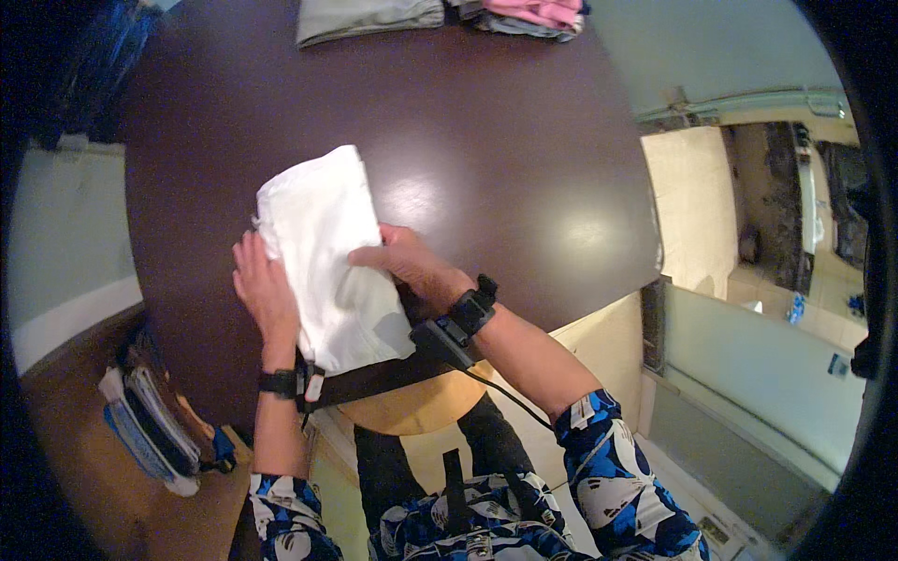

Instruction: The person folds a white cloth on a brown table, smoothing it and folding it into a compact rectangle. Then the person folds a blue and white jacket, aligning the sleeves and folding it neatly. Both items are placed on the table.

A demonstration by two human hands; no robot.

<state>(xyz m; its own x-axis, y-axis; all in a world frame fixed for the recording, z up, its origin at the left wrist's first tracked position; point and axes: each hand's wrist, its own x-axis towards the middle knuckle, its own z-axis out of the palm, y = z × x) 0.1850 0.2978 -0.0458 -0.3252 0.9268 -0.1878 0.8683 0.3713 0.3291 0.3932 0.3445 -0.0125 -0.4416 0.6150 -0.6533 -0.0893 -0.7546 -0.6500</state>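
A white folded cloth [319, 238], perhaps a garment, lies lengthwise on the dark brown table [484, 133], reaching close to its near edge. My right hand [407, 259] pinches its right side, thumb on top and fingers tucked beneath. Along the left side, my left hand [263, 284] rests flat with its fingers stretched out, touching the cloth's border. Whether the left thumb is under the cloth is hidden.
At the table's far edge lie a folded grey cloth [372, 19] and a stack of folded clothes with a pink one [537, 12] on top. Lower left, several folded textiles [151, 421] sit on a brown surface. A round wooden stool [414, 403] stands under the near edge.
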